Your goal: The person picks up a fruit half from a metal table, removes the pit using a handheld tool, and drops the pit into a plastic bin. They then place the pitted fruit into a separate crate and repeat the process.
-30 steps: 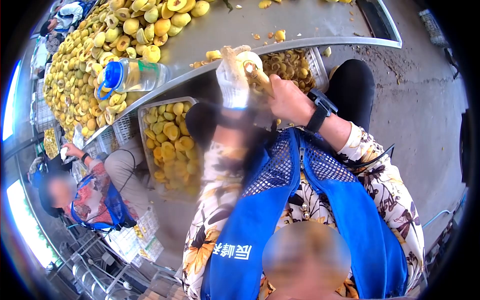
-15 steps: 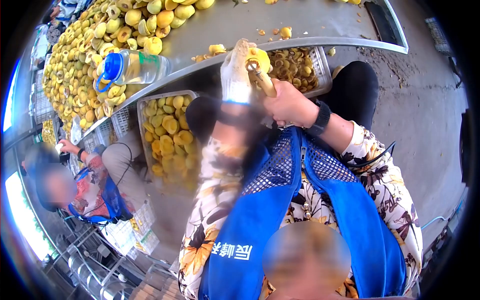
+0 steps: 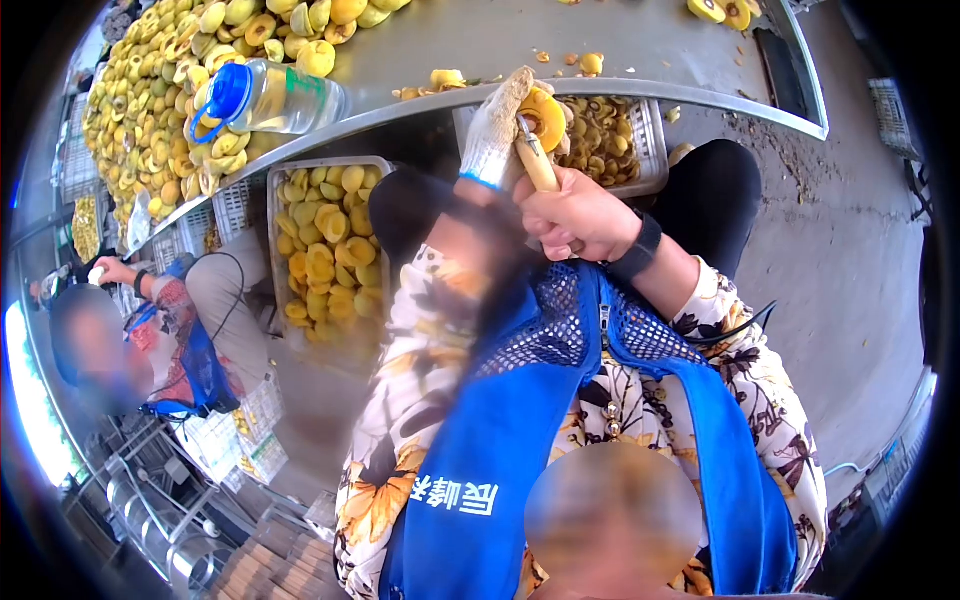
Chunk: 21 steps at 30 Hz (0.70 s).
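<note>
My left hand [image 3: 497,130], in a white work glove, is closed around a yellow peach half [image 3: 546,117]. The half's hollowed cut side faces up and toward the right. In my bare right hand [image 3: 583,214] is a wooden-handled pitting tool [image 3: 540,166], fingers wrapped around the handle. Its narrow metal tip reaches the near edge of the fruit's hollow. Both hands are close together by the metal table's front rim [image 3: 450,101]. Under them, a crate [image 3: 655,150] holds brown and yellow peach scraps.
A large heap of peach halves [image 3: 140,120] covers the table's left side, with a blue-capped water jug [image 3: 285,97] beside it. A crate of peach halves [image 3: 277,215] stands left of my knees. Another person [image 3: 200,320] sits at the left. Several cut halves [image 3: 722,12] lie far right.
The peach half has turned, now showing its open hollow; before, the tool's tip was at the brown centre. Both hands have shifted slightly to the right in view.
</note>
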### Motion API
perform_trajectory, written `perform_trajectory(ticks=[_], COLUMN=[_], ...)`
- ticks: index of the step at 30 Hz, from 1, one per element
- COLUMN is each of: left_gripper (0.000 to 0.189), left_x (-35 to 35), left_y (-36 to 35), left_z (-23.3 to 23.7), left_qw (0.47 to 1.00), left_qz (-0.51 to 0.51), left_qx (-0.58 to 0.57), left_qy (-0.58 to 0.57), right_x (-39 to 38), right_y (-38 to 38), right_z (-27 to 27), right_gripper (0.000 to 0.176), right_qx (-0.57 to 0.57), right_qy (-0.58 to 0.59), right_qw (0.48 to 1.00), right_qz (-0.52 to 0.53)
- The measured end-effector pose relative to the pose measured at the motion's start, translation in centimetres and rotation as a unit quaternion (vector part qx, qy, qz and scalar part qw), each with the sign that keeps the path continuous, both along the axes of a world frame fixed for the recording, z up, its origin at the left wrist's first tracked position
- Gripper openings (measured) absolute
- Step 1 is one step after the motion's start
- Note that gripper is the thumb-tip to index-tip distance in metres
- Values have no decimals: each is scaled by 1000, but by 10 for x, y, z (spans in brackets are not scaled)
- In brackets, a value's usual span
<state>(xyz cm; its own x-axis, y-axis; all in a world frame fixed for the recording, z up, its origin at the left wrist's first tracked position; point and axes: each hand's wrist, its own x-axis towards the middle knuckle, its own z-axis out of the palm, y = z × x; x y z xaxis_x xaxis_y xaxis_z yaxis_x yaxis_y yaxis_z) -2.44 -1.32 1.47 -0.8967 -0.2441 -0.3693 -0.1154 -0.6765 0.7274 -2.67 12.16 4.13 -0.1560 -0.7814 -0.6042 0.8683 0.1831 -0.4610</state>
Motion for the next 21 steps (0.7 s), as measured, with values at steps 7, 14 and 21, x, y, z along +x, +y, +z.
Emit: perform_trajectory(ticks=[7,14,21], left_gripper=[42,38,31], left_x=[9,138,128], left_y=[-21,-104,-134], left_z=[10,16,29], left_qw=[981,896,566], left_qz=[135,351,194], left_qx=[119,-214,-778], left_qy=[-68,-168,-192], right_x=[2,-13,-6], right_y=[2,22,20], right_z=[-9,-54,-66], right_gripper=[17,14,19], right_qx=[-164,121,115], right_qy=[-6,464,523], right_qw=[986,872,835], right_qz=[-14,99,123])
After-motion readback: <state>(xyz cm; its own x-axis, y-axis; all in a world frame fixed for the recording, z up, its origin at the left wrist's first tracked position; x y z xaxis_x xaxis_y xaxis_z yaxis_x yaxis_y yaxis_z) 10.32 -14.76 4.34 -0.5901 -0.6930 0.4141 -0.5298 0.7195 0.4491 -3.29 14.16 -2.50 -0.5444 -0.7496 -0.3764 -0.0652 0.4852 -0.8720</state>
